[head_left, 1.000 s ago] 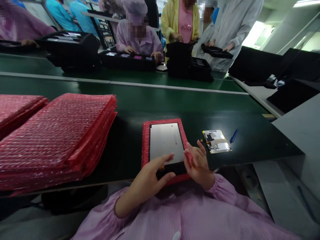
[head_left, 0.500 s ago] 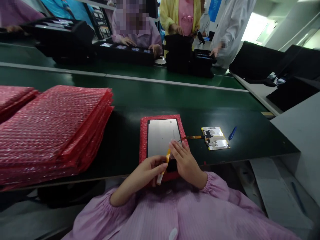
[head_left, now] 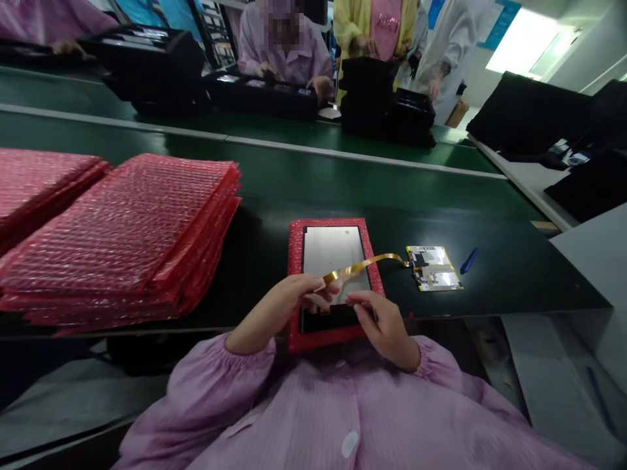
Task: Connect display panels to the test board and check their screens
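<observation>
Dark green bench top (head_left: 255, 254): tall stack of red bubble-wrap bags (head_left: 117, 235) at left, well apart from a flat grey display panel (head_left: 333, 261) lying on one red bubble-wrap bag (head_left: 294, 261) at the near edge. Thin amber flex ribbon cable (head_left: 362, 264) arcs over the panel to a small yellow-white circuit board (head_left: 434, 267), blue pen (head_left: 469, 260) just beside it. Left hand (head_left: 284, 307) pinches the cable's free end; right hand (head_left: 382, 320), fingers loosely curled, rests on the panel's near edge, gripping nothing visible.

head cam | worn, looks forward and down | close over hands (head_left: 337, 313) | single view
</observation>
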A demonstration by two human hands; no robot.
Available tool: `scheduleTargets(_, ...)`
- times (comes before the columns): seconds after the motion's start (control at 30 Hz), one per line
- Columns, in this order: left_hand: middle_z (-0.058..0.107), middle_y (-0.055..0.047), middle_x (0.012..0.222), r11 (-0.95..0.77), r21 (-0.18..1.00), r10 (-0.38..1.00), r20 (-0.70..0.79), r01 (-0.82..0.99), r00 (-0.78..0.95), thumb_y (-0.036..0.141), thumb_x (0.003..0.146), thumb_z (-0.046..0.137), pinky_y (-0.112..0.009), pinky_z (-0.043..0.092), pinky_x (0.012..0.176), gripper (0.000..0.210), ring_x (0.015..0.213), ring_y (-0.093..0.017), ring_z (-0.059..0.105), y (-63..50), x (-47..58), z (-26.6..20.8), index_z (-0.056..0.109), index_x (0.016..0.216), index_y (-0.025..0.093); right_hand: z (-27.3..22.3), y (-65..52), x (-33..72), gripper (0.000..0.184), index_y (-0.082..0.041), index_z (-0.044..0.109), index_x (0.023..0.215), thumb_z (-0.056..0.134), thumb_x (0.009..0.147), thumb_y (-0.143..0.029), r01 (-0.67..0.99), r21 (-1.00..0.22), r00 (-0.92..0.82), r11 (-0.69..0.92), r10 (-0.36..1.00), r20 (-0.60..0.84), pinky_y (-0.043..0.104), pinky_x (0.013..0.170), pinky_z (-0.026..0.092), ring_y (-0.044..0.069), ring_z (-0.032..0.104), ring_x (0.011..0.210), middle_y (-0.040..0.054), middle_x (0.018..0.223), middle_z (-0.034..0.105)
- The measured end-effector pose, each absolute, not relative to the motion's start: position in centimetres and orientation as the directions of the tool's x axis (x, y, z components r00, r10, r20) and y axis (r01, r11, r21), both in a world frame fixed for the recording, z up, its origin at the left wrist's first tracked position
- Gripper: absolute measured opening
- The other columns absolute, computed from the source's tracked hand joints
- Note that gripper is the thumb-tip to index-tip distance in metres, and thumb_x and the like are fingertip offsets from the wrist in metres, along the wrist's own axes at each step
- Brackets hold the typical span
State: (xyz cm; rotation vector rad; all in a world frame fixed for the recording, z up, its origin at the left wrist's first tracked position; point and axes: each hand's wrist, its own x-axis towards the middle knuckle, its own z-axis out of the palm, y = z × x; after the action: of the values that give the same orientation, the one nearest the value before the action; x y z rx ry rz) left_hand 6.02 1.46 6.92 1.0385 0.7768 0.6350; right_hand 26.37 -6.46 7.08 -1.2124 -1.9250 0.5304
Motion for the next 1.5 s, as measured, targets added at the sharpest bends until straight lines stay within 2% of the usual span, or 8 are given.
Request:
scheduleTargets(0.2, 0.068, -0.01, 0.098, 0.564, 0.726, 0.704, -0.174, -0.394, 0.688, 0.043, 0.08, 0.057, -0.028, 0.05, 0.074, 0.041, 0.078, -0.015, 0.059, -0.3, 8.7, 7.3, 0.07, 0.102, 0.011, 8.2, -5.6, 24.5, 0.02, -0.016, 0.064, 0.095, 0.06, 0.093, -0.035, 0.014, -0.998, -0.159, 0.054, 0.986, 0.051, 0.019, 0.06, 0.05, 0.012, 0.063, 0.073, 0.0042, 0.087, 0.067)
scheduleTargets(0.37, 0.068, -0.008, 0.107, 0.352, 0.878, 0.817, -0.119, -0.325, 0.565, 0.05, 0.085, 0.059, -0.026, 0.05, 0.08, 0.05, 0.089, -0.016, 0.06, -1.6, 9.4, 6.7, 0.067, 0.119, 0.015, 7.8, -4.7, 23.6, 0.033, -0.016, 0.059, 0.086, 0.073, 0.08, -0.046, -0.091, -0.995, -0.073, -0.043, 0.997, -0.037, 0.018, 0.05, 0.045, 0.01, 0.054, 0.061, -0.0005, 0.071, 0.057)
scheduleTargets(0.5, 0.059, -0.007, 0.134, 0.083, 0.992, 0.909, -0.036, -0.095, 0.416, 0.051, 0.084, 0.056, -0.027, 0.045, 0.102, 0.05, 0.123, -0.02, 0.054, -1.9, 8.6, 5.5, 0.067, 0.119, 0.017, 7.3, -4.4, 23.7, 0.037, -0.015, 0.054, 0.075, 0.075, 0.076, -0.045, -0.051, -0.996, -0.055, -0.071, 0.996, -0.068, 0.019, 0.05, 0.044, 0.009, 0.051, 0.056, 0.0, 0.065, 0.056)
scheduleTargets(0.67, 0.066, -0.003, 0.075, -0.046, 0.987, 0.95, -0.005, 0.156, 0.312, 0.048, 0.083, 0.058, -0.022, 0.044, 0.061, 0.036, 0.066, -0.012, 0.058, -2.4, 7.4, 4.8, 0.068, 0.081, 0.014, 6.6, -4.5, 23.9, 0.032, -0.014, 0.056, 0.077, 0.077, 0.073, -0.037, 0.034, -0.997, -0.008, -0.069, 0.998, -0.069, 0.017, 0.052, 0.04, 0.008, 0.05, 0.059, -0.0008, 0.07, 0.056)
scheduleTargets(0.8, 0.063, -0.001, 0.069, -0.139, 0.964, 0.951, 0.066, 0.229, 0.302, 0.036, 0.084, 0.056, -0.024, 0.041, 0.058, 0.025, 0.062, -0.012, 0.055, -2.8, 7.3, 4.7, 0.066, 0.076, 0.015, 6.3, -4.4, 23.8, 0.029, -0.015, 0.059, 0.086, 0.074, 0.075, -0.038, 0.087, -0.995, -0.039, -0.058, 0.997, -0.061, 0.019, 0.052, 0.041, 0.01, 0.053, 0.063, 0.0011, 0.077, 0.059)
scheduleTargets(0.97, 0.07, -0.007, 0.109, -0.417, 0.811, 0.902, 0.315, 0.409, 0.296, 0.032, 0.084, 0.067, -0.044, 0.047, 0.099, 0.028, 0.106, -0.024, 0.059, -3.1, 6.4, 3.2, 0.072, 0.105, 0.016, 6.1, -4.0, 24.1, 0.023, -0.014, 0.061, 0.086, 0.069, 0.081, -0.036, 0.212, -0.977, -0.019, -0.003, 1.0, -0.007, 0.021, 0.056, 0.042, 0.01, 0.053, 0.064, 0.0016, 0.079, 0.061)
scheduleTargets(1.07, 0.063, -0.007, 0.129, -0.589, 0.618, 0.808, 0.454, 0.52, 0.376, 0.029, 0.085, 0.067, -0.054, 0.05, 0.101, 0.026, 0.124, -0.03, 0.054, -3.6, 5.7, 1.8, 0.073, 0.11, 0.023, 5.8, -3.8, 24.3, 0.021, -0.014, 0.067, 0.09, 0.065, 0.084, -0.035, 0.3, -0.953, -0.041, 0.029, 0.999, 0.017, 0.023, 0.061, 0.044, 0.012, 0.056, 0.067, 0.0033, 0.083, 0.065)
scheduleTargets(1.5, 0.054, -0.005, 0.141, -0.473, 0.79, 0.859, 0.315, 0.391, 0.402, 0.024, 0.083, 0.07, -0.066, 0.041, 0.109, 0.025, 0.137, -0.032, 0.044, -3.5, 5.3, 0.7, 0.073, 0.107, 0.029, 5.6, -2.8, 24.1, 0.014, -0.016, 0.062, 0.077, 0.066, 0.084, -0.028, 0.49, -0.86, -0.173, 0.142, 0.983, 0.064, 0.026, 0.064, 0.042, 0.014, 0.056, 0.07, 0.0015, 0.076, 0.062)
